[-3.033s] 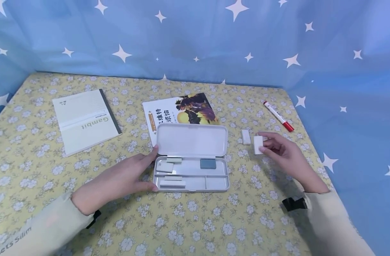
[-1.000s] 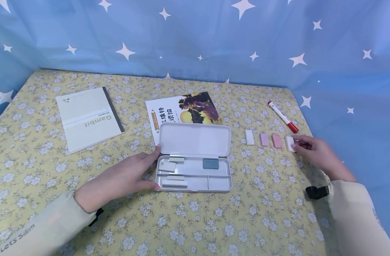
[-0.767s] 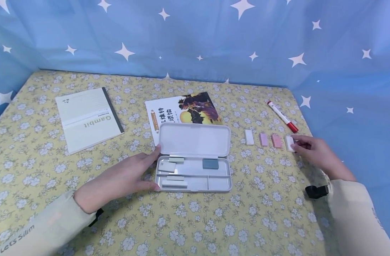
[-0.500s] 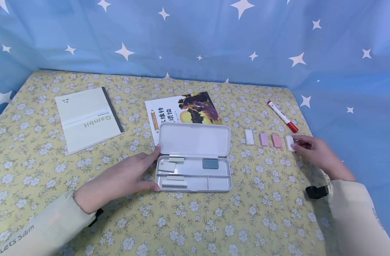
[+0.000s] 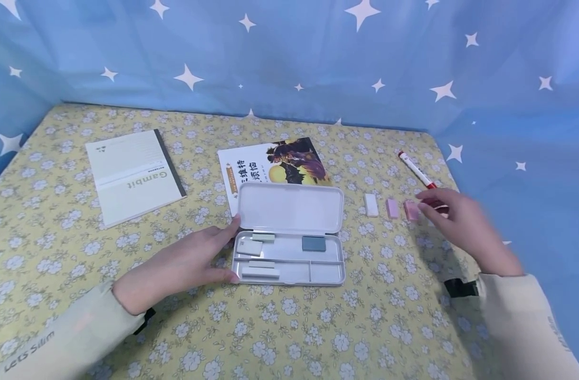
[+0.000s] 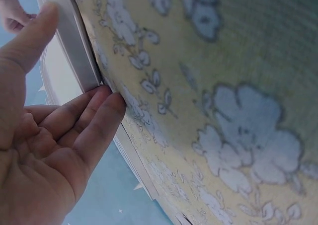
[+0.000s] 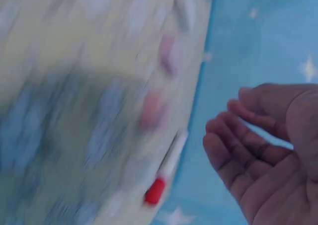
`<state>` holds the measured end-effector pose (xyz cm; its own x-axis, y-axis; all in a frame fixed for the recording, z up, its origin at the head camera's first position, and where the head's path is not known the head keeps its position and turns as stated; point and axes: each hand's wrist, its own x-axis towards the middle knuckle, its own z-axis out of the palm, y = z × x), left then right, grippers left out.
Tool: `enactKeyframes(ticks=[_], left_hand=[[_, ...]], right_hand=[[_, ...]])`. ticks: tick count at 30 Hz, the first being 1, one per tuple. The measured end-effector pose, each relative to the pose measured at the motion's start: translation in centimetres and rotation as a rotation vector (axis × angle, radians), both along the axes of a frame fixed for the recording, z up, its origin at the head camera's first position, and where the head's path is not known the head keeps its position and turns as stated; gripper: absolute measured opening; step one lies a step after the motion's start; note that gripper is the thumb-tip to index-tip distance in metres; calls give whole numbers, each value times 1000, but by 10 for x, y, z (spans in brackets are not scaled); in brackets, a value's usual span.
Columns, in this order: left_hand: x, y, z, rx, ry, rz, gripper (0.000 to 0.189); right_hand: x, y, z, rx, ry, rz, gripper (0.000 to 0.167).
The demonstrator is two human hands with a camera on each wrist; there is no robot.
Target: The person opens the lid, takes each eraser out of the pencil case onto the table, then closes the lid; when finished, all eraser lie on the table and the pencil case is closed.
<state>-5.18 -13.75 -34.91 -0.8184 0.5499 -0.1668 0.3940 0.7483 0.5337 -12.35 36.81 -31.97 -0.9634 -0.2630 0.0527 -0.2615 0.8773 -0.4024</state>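
Observation:
A white pencil case [image 5: 327, 272] lies with its lid raised in the head view. My left hand [image 5: 184, 264] touches its left end, index finger near the hinge and thumb at the front corner. Inside lie several pale erasers and a blue-grey eraser [image 5: 313, 243]. To its right, a white eraser [image 5: 371, 205], a lilac eraser [image 5: 391, 208] and a pink eraser [image 5: 410, 210] form a row. My right hand [image 5: 465, 224] hovers just beyond the pink eraser, thumb and fingers apart; the right wrist view shows nothing in it. The row's last white eraser is hidden by this hand in the head view.
A red-and-white marker [image 5: 416, 170] lies behind my right hand, its red end partly covered. An illustrated book [image 5: 284, 161] sits behind the pencil case, partly under its lid. At the left is a notebook [image 5: 134, 179]. A starry blue curtain [image 5: 289, 53] surrounds the table.
Three seconds ago my right hand held a white eraser near the row's left; afterwards it pinched the white eraser at the row's right end. Now it has risen and moved left. The left hand stays put.

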Motion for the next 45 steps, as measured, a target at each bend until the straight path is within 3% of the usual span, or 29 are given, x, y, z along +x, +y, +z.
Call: enactKeyframes(ticks=[3, 8, 11, 14, 21, 31, 45], left_hand=[[0, 0, 0, 0, -5, 2, 113], [0, 0, 0, 5, -4, 4, 113], [0, -1, -1, 7, 2, 3, 113], [0, 0, -1, 9, 5, -2, 112], [0, 0, -2, 1, -4, 0, 112], [-1, -1, -2, 1, 22, -10, 112], [-1, -1, -4, 16, 15, -6, 114]], right_hand=[[5, -30, 5, -23, 40, 117, 24], [11, -79, -1, -71, 95, 359, 23], [16, -104, -5, -85, 58, 471, 23], [21, -123, -5, -68, -13, 519, 21], [30, -150, -8, 24, -136, 564, 22], [43, -165, -18, 135, 10, 571, 25], [45, -174, -25, 127, -32, 503, 26]])
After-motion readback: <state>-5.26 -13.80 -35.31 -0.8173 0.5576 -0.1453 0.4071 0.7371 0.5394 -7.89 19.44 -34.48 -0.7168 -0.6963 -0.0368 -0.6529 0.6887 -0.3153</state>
